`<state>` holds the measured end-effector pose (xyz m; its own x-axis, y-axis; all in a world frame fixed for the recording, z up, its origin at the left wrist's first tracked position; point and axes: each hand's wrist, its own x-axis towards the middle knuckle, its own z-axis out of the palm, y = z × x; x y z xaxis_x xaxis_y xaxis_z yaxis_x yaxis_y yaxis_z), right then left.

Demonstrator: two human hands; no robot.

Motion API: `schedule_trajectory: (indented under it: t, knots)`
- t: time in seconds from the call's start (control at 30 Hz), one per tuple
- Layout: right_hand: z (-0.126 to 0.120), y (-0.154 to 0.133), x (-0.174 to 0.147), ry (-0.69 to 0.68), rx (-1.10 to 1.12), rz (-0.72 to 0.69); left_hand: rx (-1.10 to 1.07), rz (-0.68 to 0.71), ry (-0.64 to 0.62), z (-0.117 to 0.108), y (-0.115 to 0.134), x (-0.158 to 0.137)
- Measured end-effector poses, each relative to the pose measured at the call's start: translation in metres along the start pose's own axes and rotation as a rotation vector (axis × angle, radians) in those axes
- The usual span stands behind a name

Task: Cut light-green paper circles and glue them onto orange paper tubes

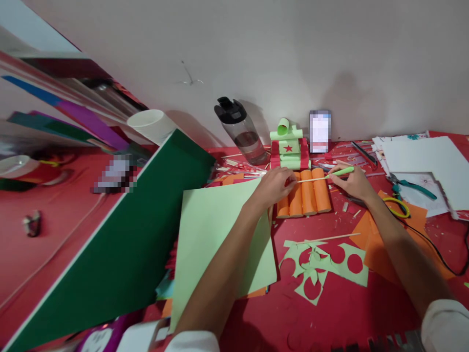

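Observation:
My left hand pinches the left end of a thin wooden stick. The stick lies level across several orange paper rolls set side by side. At the stick's other end, my right hand is closed on a light green pen-like tool; its tip is too small to make out. Behind the rolls stands a green and red paper model with a red star. A second wooden stick rests over green paper scraps with round holes, in front of the rolls.
A green sheet lies under my left forearm, beside a leaning dark green board. At the back stand a water bottle and a phone. Pliers, orange paper and white sheets lie right.

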<state>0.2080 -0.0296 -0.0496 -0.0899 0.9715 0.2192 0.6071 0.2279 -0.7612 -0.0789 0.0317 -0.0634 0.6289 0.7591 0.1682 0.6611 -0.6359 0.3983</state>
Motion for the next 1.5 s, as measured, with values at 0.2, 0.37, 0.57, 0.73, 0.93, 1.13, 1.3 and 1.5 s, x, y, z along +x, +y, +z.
schedule_trajectory:
  t: [0.2, 0.37, 0.57, 0.73, 0.93, 1.13, 1.3, 1.5]
  knots:
    - [-0.001, 0.001, 0.000, -0.008, -0.009, 0.012, 0.001, -0.012, -0.004, 0.000, 0.000, 0.000]
    - [-0.001, 0.001, 0.000, -0.017, -0.023, -0.002, 0.006, -0.016, 0.001, 0.001, 0.000, 0.001]
    - [-0.002, 0.000, 0.000, -0.018, -0.033, -0.015, 0.006, -0.014, -0.010, 0.000, 0.000, 0.001]
    - [-0.007, 0.003, -0.001, 0.017, 0.014, -0.057, 0.013, -0.009, -0.013, -0.001, 0.000, 0.001]
    - [-0.006, 0.012, 0.000, -0.076, -0.240, -0.185, 0.009, -0.014, -0.022, -0.001, 0.001, 0.001]
    - [-0.008, 0.019, 0.002, -0.090, -0.240, -0.281, -0.044, 0.018, -0.041, -0.008, 0.004, -0.001]
    - [-0.025, -0.003, -0.001, -0.177, -0.170, -0.376, -0.367, 0.074, -0.150, -0.030, 0.026, -0.007]
    - [-0.034, -0.042, -0.008, -0.239, -0.190, -0.502, -0.674, 0.110, -0.330, -0.037, 0.048, -0.010]
